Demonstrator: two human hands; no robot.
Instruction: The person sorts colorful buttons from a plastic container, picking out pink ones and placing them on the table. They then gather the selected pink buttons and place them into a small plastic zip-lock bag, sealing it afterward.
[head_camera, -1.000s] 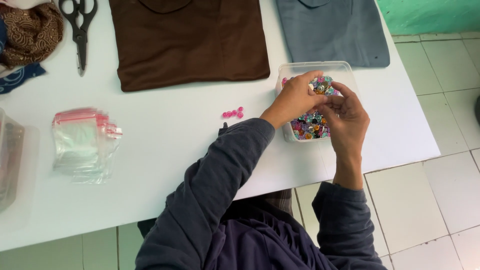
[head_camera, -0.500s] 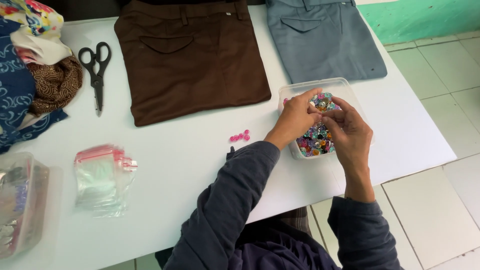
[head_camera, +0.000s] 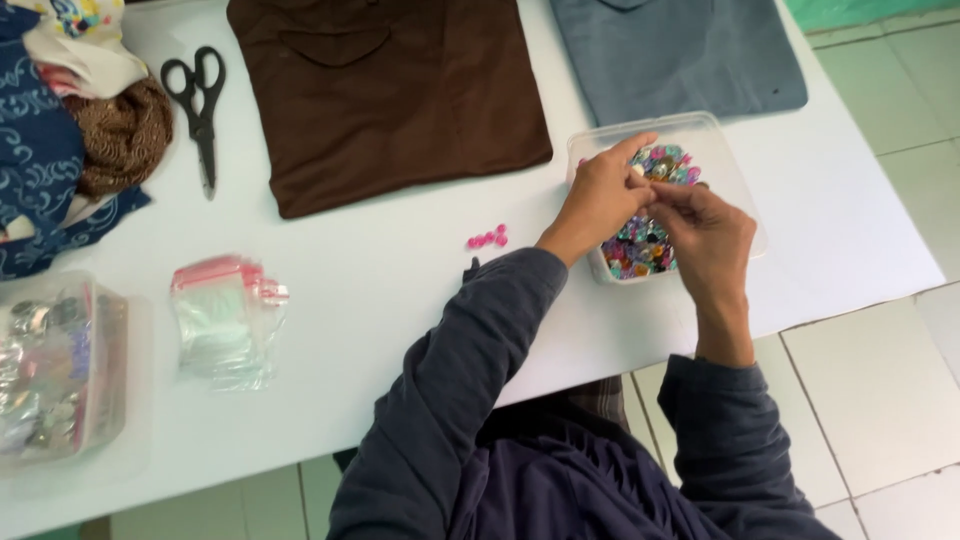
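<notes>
Both hands meet over a clear plastic box (head_camera: 735, 170) filled with several colourful gem beads (head_camera: 640, 250) on the white table. My left hand (head_camera: 598, 195) pinches a small pale bead between thumb and fingers. My right hand (head_camera: 708, 235) has its fingertips drawn together right against the left hand's; what it holds is too small to tell. A few pink beads (head_camera: 488, 238) lie loose on the table to the left of my left wrist.
Folded brown trousers (head_camera: 385, 95) and grey trousers (head_camera: 680, 55) lie at the back. Black scissors (head_camera: 200, 110) and a pile of patterned fabric (head_camera: 70, 130) are at the far left. A stack of small zip bags (head_camera: 225, 315) and another clear box (head_camera: 55, 375) sit near left. The table edge runs just right of the bead box.
The view has shifted, so everything sits lower and further right in the frame. The hands stay together over the bead box, working at a small bead.
</notes>
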